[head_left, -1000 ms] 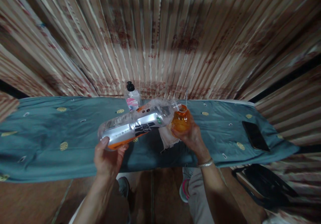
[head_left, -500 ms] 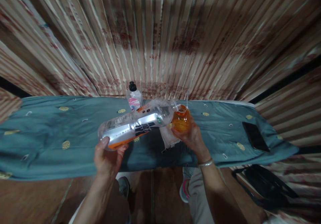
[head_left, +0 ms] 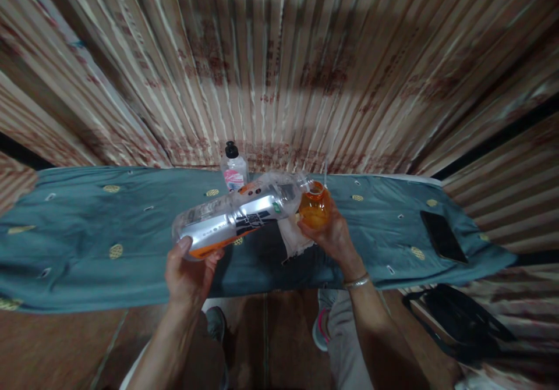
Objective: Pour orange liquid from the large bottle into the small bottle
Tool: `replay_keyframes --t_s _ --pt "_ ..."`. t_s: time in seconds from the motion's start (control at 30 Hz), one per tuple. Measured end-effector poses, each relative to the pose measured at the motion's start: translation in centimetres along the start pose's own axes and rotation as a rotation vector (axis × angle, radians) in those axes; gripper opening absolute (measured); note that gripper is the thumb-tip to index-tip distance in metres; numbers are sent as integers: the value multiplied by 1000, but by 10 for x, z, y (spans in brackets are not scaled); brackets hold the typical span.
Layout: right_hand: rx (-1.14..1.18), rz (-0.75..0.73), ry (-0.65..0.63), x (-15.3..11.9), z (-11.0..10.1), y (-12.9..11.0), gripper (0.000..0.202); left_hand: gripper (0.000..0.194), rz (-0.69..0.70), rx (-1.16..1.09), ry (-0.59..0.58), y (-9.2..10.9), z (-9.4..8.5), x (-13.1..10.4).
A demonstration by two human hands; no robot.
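My left hand (head_left: pixel 190 270) grips the base of a large clear plastic bottle (head_left: pixel 244 212) with a silver and orange label. The bottle lies tilted, its neck to the right and a little higher than its base. Its mouth meets the rim of a small orange bottle (head_left: pixel 315 206), which my right hand (head_left: pixel 334 236) holds roughly upright with the fingers wrapped round it. Whether liquid is flowing between them I cannot tell. Below the two bottles a pale cloth (head_left: pixel 294 241) lies on the table, partly hidden by them.
Behind the large bottle stands a clear squeeze bottle (head_left: pixel 234 172) with a black cap and pink label. A dark phone (head_left: pixel 443 237) lies on the right of the teal tablecloth (head_left: pixel 144 221). A black bag (head_left: pixel 463 320) is at the lower right. Patterned curtains (head_left: pixel 279 75) hang behind.
Hardly anything differs. Both hands hold the two bottles in nearly the same place, and the view has shifted very slightly.
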State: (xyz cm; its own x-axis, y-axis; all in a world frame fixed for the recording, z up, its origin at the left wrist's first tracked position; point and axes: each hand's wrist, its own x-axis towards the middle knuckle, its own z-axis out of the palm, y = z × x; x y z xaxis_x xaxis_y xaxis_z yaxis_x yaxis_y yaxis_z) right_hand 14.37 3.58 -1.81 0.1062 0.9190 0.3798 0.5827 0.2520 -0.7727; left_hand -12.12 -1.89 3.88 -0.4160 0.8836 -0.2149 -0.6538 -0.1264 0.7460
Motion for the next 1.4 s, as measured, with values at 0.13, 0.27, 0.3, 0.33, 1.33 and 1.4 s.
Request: replay_keyframes --t_s 0.13,0.27,0.3,0.33,1.33,1.4 --pt "-2 -3 -9 0 0 -2 85 53 -7 -8 26 0 0 -1" --pt "-23 -13 7 0 1 -2 85 48 -11 -3 37 -1 -2 0" --pt "-29 -19 8 0 1 -2 86 47 -14 -3 34 -1 -3 0" --pt "-36 -24 8 0 1 -1 87 46 -16 -4 32 -1 -3 0" --pt "-35 -17 -10 2 -1 -4 88 61 4 -47 49 -2 -4 2" --pt "-37 -9 14 1 0 -3 87 60 0 -51 43 -1 -4 1"
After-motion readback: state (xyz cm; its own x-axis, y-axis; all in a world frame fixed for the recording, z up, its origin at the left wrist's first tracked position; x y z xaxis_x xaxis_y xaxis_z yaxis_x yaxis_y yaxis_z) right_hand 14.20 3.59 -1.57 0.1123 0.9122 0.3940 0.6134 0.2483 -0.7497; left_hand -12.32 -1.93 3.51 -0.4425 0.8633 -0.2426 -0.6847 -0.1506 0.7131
